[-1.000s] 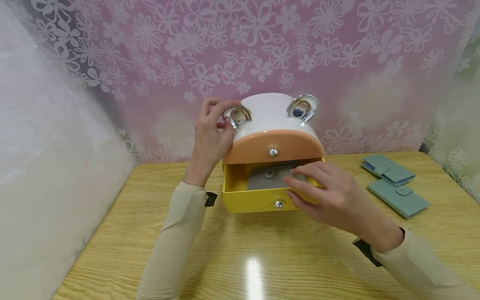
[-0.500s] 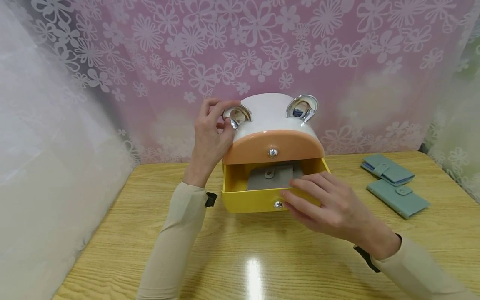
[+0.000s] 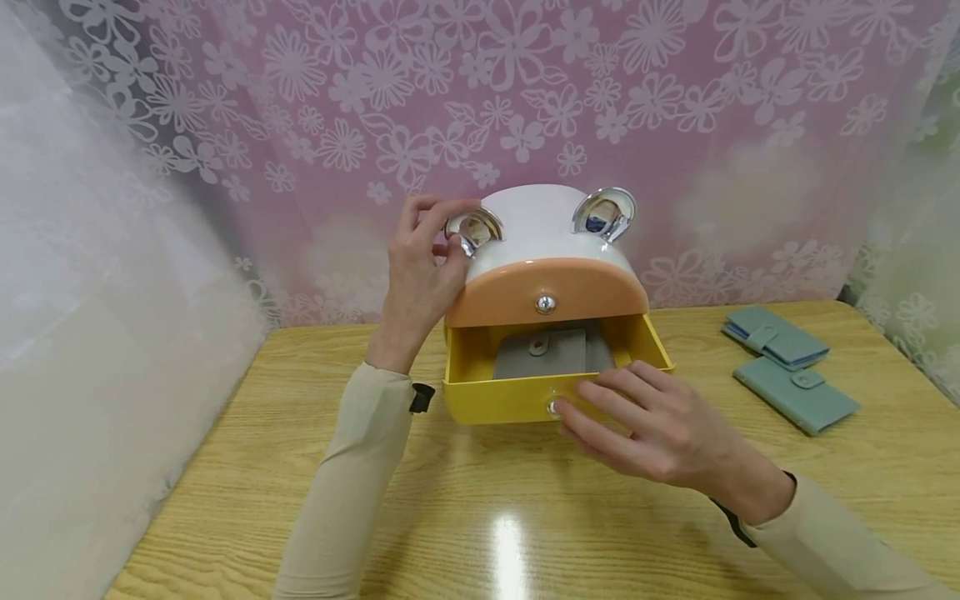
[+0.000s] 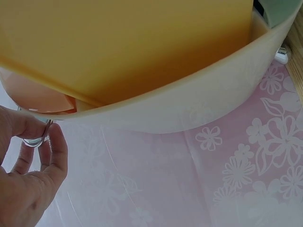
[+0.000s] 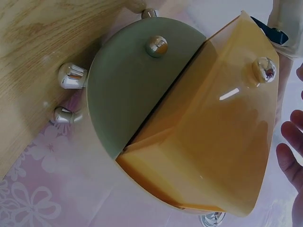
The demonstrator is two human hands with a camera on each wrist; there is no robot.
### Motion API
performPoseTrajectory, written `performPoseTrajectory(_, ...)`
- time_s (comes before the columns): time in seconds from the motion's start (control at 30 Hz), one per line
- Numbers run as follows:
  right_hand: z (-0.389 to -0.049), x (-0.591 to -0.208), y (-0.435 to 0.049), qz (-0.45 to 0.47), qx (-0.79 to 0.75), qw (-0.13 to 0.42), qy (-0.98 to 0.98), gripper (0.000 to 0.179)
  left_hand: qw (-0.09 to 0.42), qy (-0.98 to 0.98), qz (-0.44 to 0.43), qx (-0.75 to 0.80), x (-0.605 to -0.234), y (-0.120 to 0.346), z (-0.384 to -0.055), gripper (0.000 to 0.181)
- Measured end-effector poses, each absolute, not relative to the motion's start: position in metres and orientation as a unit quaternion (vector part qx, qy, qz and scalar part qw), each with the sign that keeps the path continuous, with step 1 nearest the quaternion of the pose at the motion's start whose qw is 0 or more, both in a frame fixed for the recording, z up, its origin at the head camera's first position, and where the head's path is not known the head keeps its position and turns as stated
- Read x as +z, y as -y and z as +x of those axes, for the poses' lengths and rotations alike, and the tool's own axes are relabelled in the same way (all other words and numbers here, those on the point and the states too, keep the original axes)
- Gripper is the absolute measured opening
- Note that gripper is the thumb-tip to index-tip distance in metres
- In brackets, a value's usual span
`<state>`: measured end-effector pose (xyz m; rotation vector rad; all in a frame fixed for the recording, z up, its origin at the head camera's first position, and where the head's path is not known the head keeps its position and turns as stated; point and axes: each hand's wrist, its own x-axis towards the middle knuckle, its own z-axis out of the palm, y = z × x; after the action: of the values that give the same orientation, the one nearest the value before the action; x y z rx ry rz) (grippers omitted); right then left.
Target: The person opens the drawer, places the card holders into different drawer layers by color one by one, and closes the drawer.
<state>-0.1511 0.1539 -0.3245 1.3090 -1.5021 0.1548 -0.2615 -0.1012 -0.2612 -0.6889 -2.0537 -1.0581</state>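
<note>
A white round-topped box (image 3: 531, 221) with an orange upper drawer (image 3: 510, 292) stands on the table. Its yellow drawer (image 3: 495, 403) is pulled out, and a grey snap-strap card holder (image 3: 555, 358) lies inside. My left hand (image 3: 423, 267) pinches the silver ear (image 3: 491, 222) on the box's left side between thumb and fingers. My right hand (image 3: 652, 425) is in front of the yellow drawer with fingers loosely bent, fingertips overlapping the silver knob (image 3: 552, 407) in the head view. In the right wrist view, its fingers (image 5: 292, 135) are apart from the drawer's knob (image 5: 264, 69).
Two green card holders (image 3: 776, 337) with snap straps lie on the wooden table (image 3: 300, 467) to the right. A green drawer front (image 5: 137, 90) below the yellow one shows in the right wrist view. A pink flowered curtain (image 3: 337, 150) hangs behind the box.
My right hand has drawn back from over the yellow drawer's opening and lowered toward its front and knob, uncovering more of the grey card holder. My left hand keeps its grip.
</note>
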Motion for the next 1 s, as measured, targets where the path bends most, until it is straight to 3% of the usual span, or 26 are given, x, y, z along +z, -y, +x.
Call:
performPoseTrajectory(0.67,-0.151,-0.346,-0.155,0.534,-0.030,0.483,0.694,0.033,0.353,0.801,-0.260,-0.408,-0.260,0.100,-0.262,0.038)
performPoseTrajectory(1.0,-0.150,-0.348,-0.153,0.521,-0.040,0.483,0.703,0.032,0.348,0.801,-0.263,-0.410,-0.259,0.102,-0.263,0.039)
